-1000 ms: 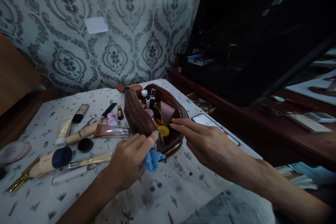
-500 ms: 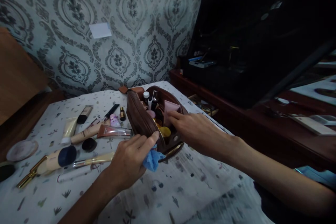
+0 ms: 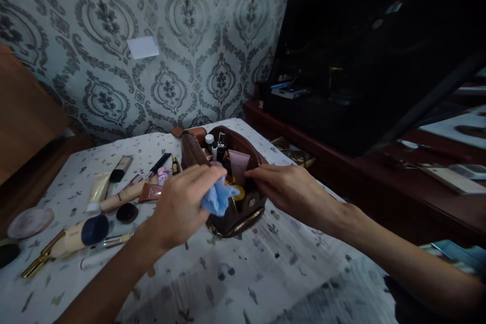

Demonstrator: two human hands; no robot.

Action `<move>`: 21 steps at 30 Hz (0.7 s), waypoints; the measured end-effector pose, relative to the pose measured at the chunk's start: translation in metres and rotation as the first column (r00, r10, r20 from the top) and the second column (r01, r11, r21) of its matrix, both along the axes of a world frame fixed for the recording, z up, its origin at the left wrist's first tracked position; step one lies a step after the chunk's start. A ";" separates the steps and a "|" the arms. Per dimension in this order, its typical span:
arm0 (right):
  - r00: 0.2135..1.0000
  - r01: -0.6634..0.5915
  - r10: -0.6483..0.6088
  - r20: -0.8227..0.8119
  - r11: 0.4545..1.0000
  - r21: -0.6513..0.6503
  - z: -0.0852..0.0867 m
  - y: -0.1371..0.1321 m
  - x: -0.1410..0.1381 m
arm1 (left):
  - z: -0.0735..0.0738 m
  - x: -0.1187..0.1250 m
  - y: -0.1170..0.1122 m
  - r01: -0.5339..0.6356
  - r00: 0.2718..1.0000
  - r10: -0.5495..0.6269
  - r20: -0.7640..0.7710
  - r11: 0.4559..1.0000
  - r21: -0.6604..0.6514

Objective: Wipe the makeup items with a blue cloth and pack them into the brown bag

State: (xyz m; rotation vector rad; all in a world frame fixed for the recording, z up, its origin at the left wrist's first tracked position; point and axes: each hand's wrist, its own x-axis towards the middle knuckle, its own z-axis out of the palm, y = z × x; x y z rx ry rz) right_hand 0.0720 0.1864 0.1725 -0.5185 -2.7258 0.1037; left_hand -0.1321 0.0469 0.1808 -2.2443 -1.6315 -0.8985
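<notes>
Brown makeup bag (image 3: 243, 212) sits unzipped near the middle of the table, mouth open, small bottles standing at its far end. Compared with half a second ago, the left hand (image 3: 182, 197) is higher and in front of the bag's left edge, so more of the near end shows. That hand is closed round a crumpled blue cloth (image 3: 218, 198) — in this dim light it is hard to say whether it also touches the rim. The right hand (image 3: 294, 190) has drawn back from across the pink tube (image 3: 238, 163) to its right side; I cannot tell whether the fingers grip it. For the work at the bag, that leaves the tube inside and in plainer sight.

Beyond, patterned wallpaper (image 3: 152, 5) fills the far side, with a large black panel (image 3: 360, 50) at right. The printed tablecloth (image 3: 258, 273) covers the table. On its left lie scattered cosmetics — a navy-capped bottle (image 3: 94, 229), a cream tube (image 3: 99, 188) and a small black lid (image 3: 127, 213).
</notes>
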 end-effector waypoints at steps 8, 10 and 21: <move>0.999 0.024 -0.025 -0.037 1.000 -0.017 -0.004 0.000 0.007 | 0.042 0.007 0.078 -0.175 0.900 0.054 -0.432 0.953 -0.246; 0.999 0.017 -0.018 -0.034 1.000 -0.026 -0.005 0.000 0.008 | 0.043 0.007 0.090 -0.176 0.893 0.029 -0.450 0.941 -0.288; 0.992 -0.047 0.044 -0.118 0.999 -0.022 -0.017 0.004 0.010 | 0.028 0.005 0.121 -0.179 0.938 0.061 -0.341 0.927 -0.329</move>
